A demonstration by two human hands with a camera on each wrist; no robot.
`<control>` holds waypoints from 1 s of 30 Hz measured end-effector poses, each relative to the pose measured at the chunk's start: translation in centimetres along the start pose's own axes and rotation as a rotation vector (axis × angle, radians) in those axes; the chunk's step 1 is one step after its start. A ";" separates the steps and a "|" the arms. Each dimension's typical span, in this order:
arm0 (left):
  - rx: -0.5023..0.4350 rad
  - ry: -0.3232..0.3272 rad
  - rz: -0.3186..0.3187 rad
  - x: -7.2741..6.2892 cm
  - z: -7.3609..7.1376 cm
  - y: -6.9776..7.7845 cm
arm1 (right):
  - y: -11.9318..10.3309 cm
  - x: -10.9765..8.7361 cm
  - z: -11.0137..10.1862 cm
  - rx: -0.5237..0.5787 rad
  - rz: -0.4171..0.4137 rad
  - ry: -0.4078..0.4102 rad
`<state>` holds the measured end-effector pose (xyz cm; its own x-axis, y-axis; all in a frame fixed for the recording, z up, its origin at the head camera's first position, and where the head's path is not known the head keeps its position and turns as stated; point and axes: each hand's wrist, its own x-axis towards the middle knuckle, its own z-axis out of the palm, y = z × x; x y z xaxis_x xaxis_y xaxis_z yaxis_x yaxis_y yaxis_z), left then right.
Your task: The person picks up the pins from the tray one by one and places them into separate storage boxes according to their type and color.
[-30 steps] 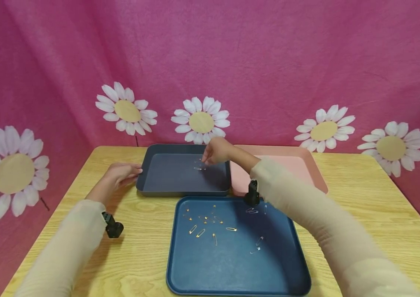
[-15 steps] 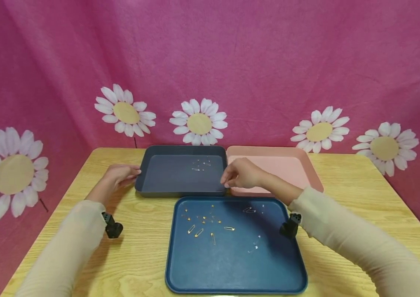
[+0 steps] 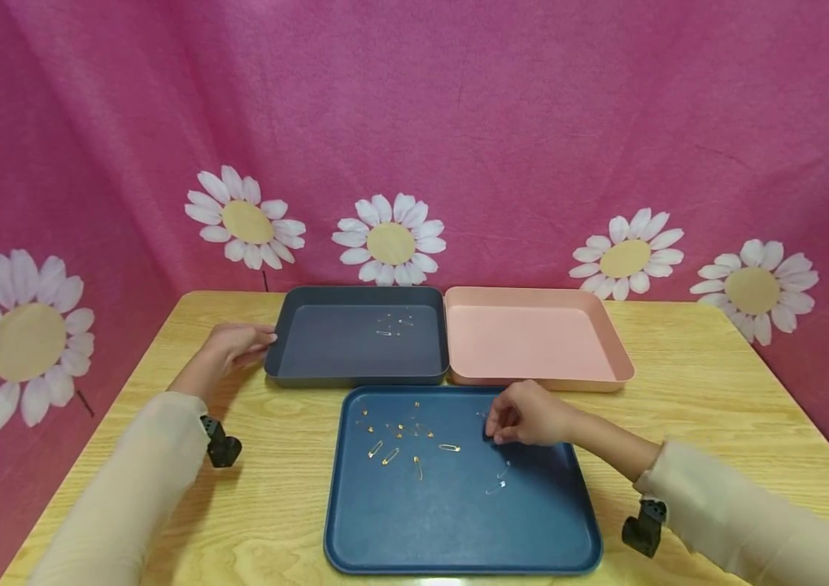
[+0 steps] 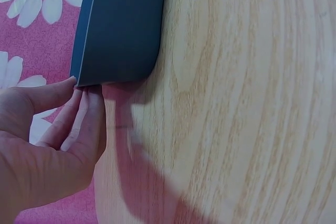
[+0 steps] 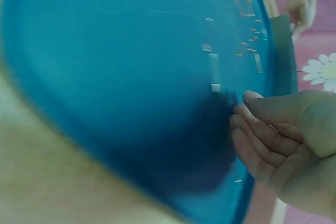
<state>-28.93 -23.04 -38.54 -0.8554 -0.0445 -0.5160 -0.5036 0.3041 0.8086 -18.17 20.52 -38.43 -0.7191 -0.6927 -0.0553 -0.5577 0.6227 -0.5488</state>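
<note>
Bearing metal pins [image 3: 384, 333], one oblong grey tray [image 3: 333, 350] is pinched by left hand [image 3: 237, 346]; right hand [image 3: 527, 413] is part-curled, grasp unclear.

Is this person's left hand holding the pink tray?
No, the left hand pinches the rim of the dark gray tray.
</note>
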 end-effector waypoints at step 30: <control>-0.008 0.036 0.022 0.0 0.4 -0.2 | 0.5 -2.6 2.4 0.004 0.033 0.094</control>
<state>-28.81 -22.75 -38.85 -0.8699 -0.0719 -0.4880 -0.4856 0.2979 0.8218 -15.63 21.77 -40.59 -0.7728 -0.6346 0.0054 -0.5318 0.6429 -0.5512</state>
